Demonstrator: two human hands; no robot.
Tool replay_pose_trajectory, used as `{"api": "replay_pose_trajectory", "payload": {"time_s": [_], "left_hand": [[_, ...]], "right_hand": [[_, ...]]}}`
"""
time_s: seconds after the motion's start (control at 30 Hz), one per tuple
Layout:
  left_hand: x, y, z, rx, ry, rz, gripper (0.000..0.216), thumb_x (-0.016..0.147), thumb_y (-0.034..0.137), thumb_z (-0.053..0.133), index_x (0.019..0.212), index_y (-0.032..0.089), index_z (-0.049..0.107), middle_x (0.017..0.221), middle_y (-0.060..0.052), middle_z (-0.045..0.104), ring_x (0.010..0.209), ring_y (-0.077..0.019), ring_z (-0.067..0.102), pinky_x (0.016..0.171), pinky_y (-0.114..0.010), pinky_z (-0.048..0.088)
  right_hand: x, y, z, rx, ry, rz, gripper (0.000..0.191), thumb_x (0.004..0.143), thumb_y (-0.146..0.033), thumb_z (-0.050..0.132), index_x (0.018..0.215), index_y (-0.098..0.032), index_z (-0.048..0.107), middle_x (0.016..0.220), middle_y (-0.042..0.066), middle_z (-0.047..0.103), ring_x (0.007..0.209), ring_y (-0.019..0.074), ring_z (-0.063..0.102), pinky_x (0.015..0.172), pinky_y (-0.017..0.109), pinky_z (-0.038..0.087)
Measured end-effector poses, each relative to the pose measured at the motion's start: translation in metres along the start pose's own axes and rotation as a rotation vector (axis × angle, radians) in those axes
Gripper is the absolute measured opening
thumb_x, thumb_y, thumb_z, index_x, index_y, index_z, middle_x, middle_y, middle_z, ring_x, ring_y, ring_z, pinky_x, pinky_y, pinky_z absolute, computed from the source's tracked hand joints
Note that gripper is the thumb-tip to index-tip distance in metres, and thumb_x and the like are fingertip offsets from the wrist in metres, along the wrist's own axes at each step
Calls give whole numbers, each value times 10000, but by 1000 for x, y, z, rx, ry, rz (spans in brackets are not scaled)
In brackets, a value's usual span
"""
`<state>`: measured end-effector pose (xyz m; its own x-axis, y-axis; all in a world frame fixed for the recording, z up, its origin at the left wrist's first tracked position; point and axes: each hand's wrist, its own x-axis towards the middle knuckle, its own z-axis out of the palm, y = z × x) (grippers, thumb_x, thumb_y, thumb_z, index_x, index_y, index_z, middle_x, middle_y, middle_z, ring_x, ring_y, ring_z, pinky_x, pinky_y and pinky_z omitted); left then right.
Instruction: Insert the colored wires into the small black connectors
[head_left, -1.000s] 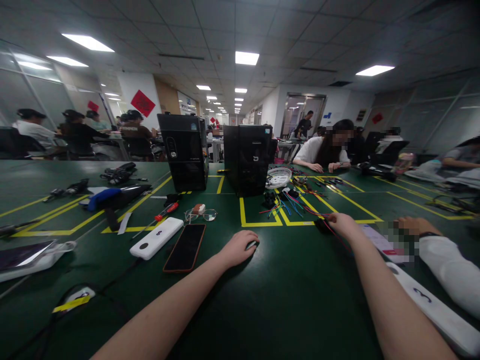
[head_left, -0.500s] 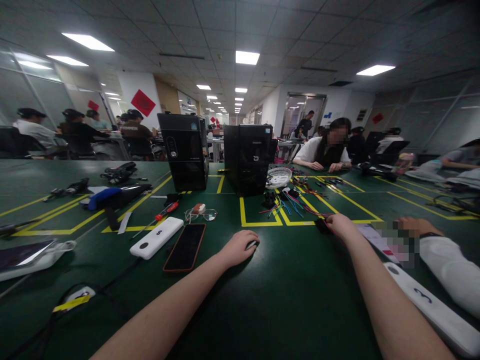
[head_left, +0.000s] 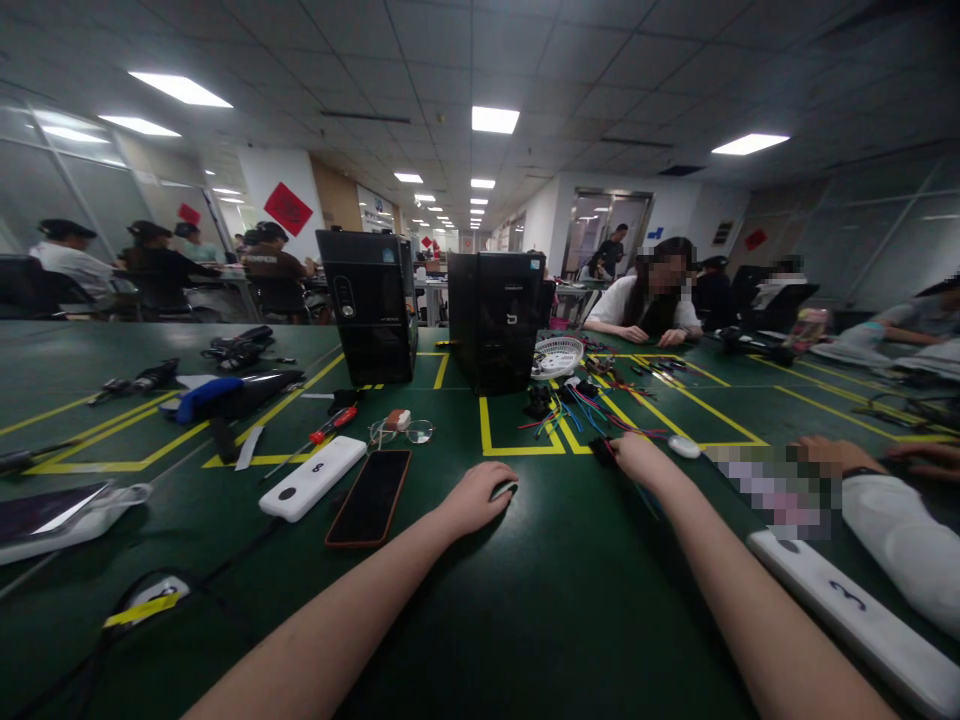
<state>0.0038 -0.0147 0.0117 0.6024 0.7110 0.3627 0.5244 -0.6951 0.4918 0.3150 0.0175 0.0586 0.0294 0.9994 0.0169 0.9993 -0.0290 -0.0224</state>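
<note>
My left hand (head_left: pixel 474 497) rests on the green table (head_left: pixel 480 590) with curled fingers, closed over a small pale object (head_left: pixel 504 489) that is mostly hidden. Further right, my right hand (head_left: pixel 637 462) is closed on a bundle of thin coloured wires (head_left: pixel 646 500) with a dark end (head_left: pixel 602 450) poking out past the fingertips. Close beyond it lie more loose blue and red wires (head_left: pixel 574 405) and black connectors (head_left: pixel 538 400). A small round white thing (head_left: pixel 684 446) sits just right of the right hand.
Two black computer cases (head_left: pixel 495 320) stand ahead. On the left lie a phone (head_left: pixel 369 498), a white power bank (head_left: pixel 315 478), glasses (head_left: pixel 405 430) and a red screwdriver (head_left: pixel 330 428). A white basket (head_left: pixel 557 356) stands behind the wires. A co-worker's sleeve (head_left: pixel 892 540) reaches in at right.
My right hand has moved left with the wire bundle, uncovering the round white thing. My left hand has stayed in place. Another hand has come into view at the right edge.
</note>
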Motion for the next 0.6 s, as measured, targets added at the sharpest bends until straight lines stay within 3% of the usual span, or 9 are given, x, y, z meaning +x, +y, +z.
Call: {"api": "replay_pose_trajectory", "payload": {"time_s": [0.07, 0.2, 0.3, 0.4, 0.6], "left_hand": [[1, -3, 2, -15, 51, -54, 269, 854, 250, 482, 1101, 200, 576, 1133, -61, 597, 1075, -195, 523, 973, -347, 386], [4, -11, 6, -35, 192, -190, 272, 871, 256, 445, 1100, 184, 574, 1127, -74, 603, 1075, -206, 527, 976, -366, 389], [6, -18, 8, -73, 258, -274, 284, 893, 232, 377, 1084, 175, 580, 1110, -75, 609, 1069, -197, 536, 971, -361, 397], [7, -23, 9, -125, 277, -312, 292, 891, 205, 359, 1073, 171, 585, 1089, -70, 621, 1047, -185, 552, 955, -337, 414], [9, -26, 10, -199, 321, -363, 291, 892, 205, 356, 1072, 178, 583, 1060, -64, 639, 1019, -179, 573, 936, -330, 433]], "right_hand": [[-9, -36, 3, 14, -6, -95, 254, 828, -174, 450, 905, -173, 692, 921, 109, 611, 769, 167, 589, 693, 257, 417], [-46, -108, 13, 154, 106, -538, 333, 863, -299, 453, 1142, -184, 593, 1074, 130, 571, 972, 223, 540, 856, 340, 420], [-69, -142, 20, 206, 170, -704, 447, 826, -295, 522, 1261, -199, 483, 1187, 126, 524, 1108, 249, 462, 917, 387, 402], [-74, -152, 25, 223, 223, -727, 472, 810, -244, 542, 1275, -227, 461, 1234, 115, 494, 1150, 249, 429, 938, 414, 391], [-63, -140, 26, 181, 240, -727, 418, 823, -151, 487, 1234, -225, 499, 1200, 124, 518, 1125, 235, 452, 913, 427, 400]]}}
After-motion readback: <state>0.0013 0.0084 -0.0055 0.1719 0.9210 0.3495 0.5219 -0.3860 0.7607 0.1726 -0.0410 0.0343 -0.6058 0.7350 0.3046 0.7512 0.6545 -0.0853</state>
